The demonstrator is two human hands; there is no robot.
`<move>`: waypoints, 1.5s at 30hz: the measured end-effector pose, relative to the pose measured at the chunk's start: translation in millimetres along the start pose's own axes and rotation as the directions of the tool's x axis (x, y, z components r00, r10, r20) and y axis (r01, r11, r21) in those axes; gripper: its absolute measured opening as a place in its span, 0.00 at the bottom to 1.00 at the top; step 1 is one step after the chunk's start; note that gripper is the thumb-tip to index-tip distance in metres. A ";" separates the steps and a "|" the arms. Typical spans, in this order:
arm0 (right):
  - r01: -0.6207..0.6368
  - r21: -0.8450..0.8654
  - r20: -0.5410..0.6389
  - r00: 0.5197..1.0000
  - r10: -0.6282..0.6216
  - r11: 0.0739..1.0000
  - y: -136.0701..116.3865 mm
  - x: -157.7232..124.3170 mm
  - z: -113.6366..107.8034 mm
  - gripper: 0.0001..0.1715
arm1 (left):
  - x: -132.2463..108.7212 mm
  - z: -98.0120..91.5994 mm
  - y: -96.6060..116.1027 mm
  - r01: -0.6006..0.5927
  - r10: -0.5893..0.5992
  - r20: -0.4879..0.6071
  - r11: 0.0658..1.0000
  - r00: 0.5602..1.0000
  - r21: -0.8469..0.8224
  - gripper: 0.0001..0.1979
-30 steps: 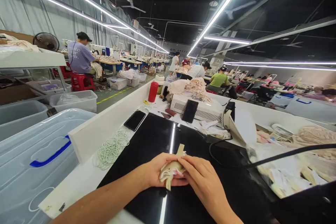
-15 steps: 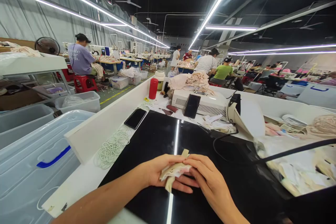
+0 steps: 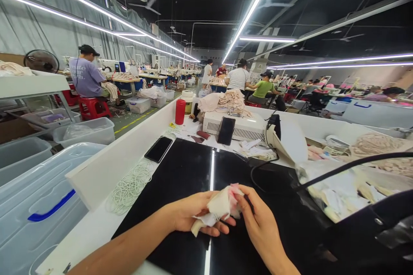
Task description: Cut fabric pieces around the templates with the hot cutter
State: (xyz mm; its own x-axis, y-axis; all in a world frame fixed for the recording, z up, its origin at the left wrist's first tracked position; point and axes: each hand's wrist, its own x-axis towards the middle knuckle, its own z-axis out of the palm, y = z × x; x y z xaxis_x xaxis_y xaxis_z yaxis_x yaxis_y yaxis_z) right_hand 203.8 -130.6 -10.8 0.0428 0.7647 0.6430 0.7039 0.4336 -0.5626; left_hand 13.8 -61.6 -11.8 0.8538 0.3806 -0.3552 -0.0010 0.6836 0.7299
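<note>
A small cream and white fabric piece [image 3: 219, 205] with a pink patch is held between my hands above the glossy black tabletop [image 3: 180, 176]. My left hand [image 3: 190, 212] cradles it from below and the left, fingers curled under it. At its upper right end, my right hand [image 3: 256, 212] pinches the pink part between thumb and fingers. A cream strip hangs from the lower left of the fabric. What exactly the piece is, I cannot make out.
Left of the black surface lie pale green elastic bands [image 3: 130, 187] and a phone [image 3: 158, 149]. Behind are a red cylinder [image 3: 180, 111], a propped phone [image 3: 226, 131] and a white machine [image 3: 240, 124] topped with fabric. A bag of fabric pieces [image 3: 348, 184] and a black cable lie right.
The fabric piece has been turned and opened out, showing more pink at its upper end. My right hand has shifted right, off my left fingers. The view has swung slightly right.
</note>
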 end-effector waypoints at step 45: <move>0.120 0.054 0.199 0.972 -0.128 0.991 -0.1 -3.5 -2.0 0.18 | -33.3 16.6 18.2 -0.051 0.112 -0.134 0.918 0.985 0.393 0.16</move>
State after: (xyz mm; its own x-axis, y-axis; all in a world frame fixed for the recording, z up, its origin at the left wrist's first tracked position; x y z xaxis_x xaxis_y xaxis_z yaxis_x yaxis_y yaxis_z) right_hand 205.0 -134.2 -11.9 -0.1894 0.7823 0.5934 0.6649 0.5469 -0.5088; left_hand -5.9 -72.2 23.0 0.7705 0.5352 -0.3462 0.1601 0.3632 0.9179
